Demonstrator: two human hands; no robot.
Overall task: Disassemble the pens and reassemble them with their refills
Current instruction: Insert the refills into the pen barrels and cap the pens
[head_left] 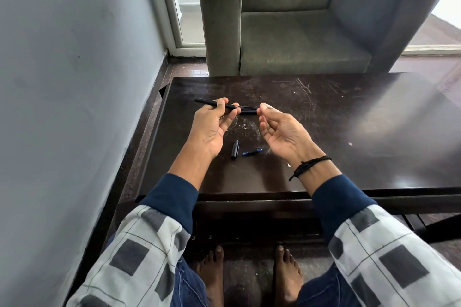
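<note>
Both hands are raised palm-up above the dark wooden table, and between them they hold a black pen lying roughly level. The left hand has its fingers and thumb curled round the pen's middle, so the pen's far end sticks out past the fingers toward 9 o'clock. The right hand pinches the pen's other end between thumb and fingertips, with its remaining fingers loosely curled. The stretch of pen between the two hands looks like two thin dark lines close together. I cannot tell whether that is barrel, refill or both.

On the table at 6 o'clock from the held pen, between the two wrists, lies a short black cap, set nearly upright in the view. Just beside it at 3 o'clock, and apart from it, is a small blue pen piece, slanted. The table top there is scratched.

A black cord bracelet circles the right wrist. A grey armchair stands beyond the table at 12 o'clock, and a pale wall runs along the 9 o'clock side.
</note>
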